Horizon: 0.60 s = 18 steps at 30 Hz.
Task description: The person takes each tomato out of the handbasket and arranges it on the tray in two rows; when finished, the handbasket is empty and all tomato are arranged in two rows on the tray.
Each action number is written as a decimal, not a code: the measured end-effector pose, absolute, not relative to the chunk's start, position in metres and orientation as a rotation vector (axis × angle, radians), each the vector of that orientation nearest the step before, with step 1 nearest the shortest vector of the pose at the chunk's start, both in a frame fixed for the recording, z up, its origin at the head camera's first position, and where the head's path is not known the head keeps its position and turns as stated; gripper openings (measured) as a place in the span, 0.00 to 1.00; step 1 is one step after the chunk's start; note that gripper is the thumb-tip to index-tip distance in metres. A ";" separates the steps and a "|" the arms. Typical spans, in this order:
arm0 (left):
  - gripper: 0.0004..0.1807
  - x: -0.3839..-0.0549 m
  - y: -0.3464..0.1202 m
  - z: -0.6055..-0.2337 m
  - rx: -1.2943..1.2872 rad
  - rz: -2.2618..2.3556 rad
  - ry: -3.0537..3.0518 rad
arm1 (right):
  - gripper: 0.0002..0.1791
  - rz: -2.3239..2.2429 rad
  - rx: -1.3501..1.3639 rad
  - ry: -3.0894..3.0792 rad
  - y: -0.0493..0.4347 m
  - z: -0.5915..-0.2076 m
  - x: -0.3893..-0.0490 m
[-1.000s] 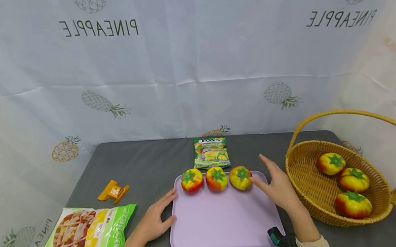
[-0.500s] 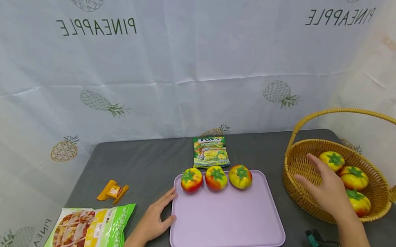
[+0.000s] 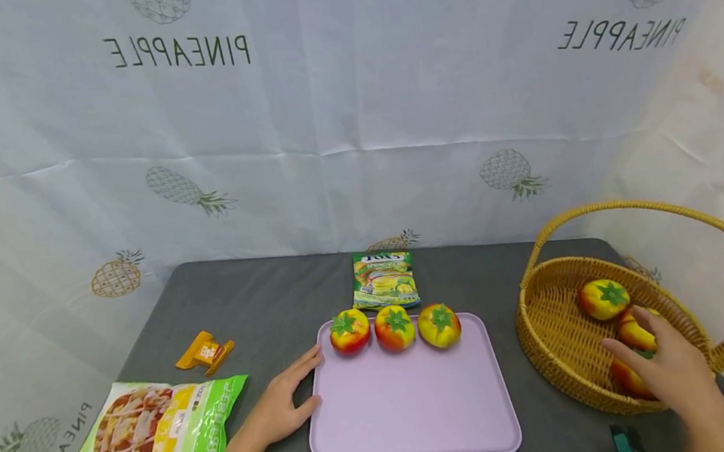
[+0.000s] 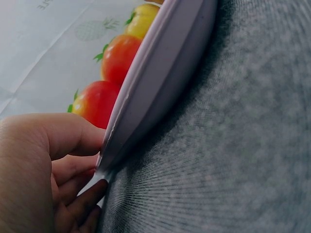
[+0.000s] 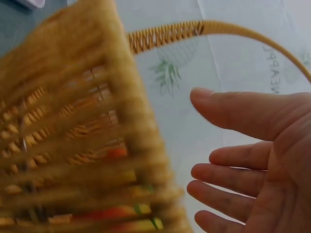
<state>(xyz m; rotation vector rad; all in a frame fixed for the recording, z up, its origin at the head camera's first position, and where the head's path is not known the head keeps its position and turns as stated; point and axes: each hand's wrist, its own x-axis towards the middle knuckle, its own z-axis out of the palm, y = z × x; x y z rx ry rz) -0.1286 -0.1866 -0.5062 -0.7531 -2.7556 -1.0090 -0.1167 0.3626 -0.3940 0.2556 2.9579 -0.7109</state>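
Observation:
My left hand [image 3: 282,402] rests against the left edge of the lilac tray [image 3: 411,401], fingers extended along its rim; the left wrist view shows fingertips right at that rim. Three red-and-yellow tomatoes with green leafy tops, the left tomato [image 3: 350,331], the middle tomato [image 3: 394,329] and the right tomato [image 3: 439,326], line the tray's far edge. My right hand [image 3: 678,368] hovers at the near right side of the wicker basket [image 3: 550,323], thumb and fingers spread, holding nothing. Inside are a far tomato [image 3: 603,299], a middle tomato [image 3: 636,332] and a near tomato [image 3: 628,378], the last two partly hidden by the hand.
A green candy packet [image 3: 385,281] lies behind the tray. To the left are a small orange wrapped sweet [image 3: 206,352] and a large green-and-white food bag [image 3: 157,432]. The basket's tall handle [image 3: 658,203] arches over its right side. A pineapple-print cloth [image 3: 347,107] hangs behind the table.
From beside the right tomato on the tray, my right hand has moved right, across the basket to its near right side. The left hand has stayed at the tray's edge.

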 end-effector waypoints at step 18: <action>0.32 -0.130 -0.186 -0.507 -0.761 -1.035 -2.767 | 0.65 -0.458 0.352 2.782 0.399 -0.412 -0.118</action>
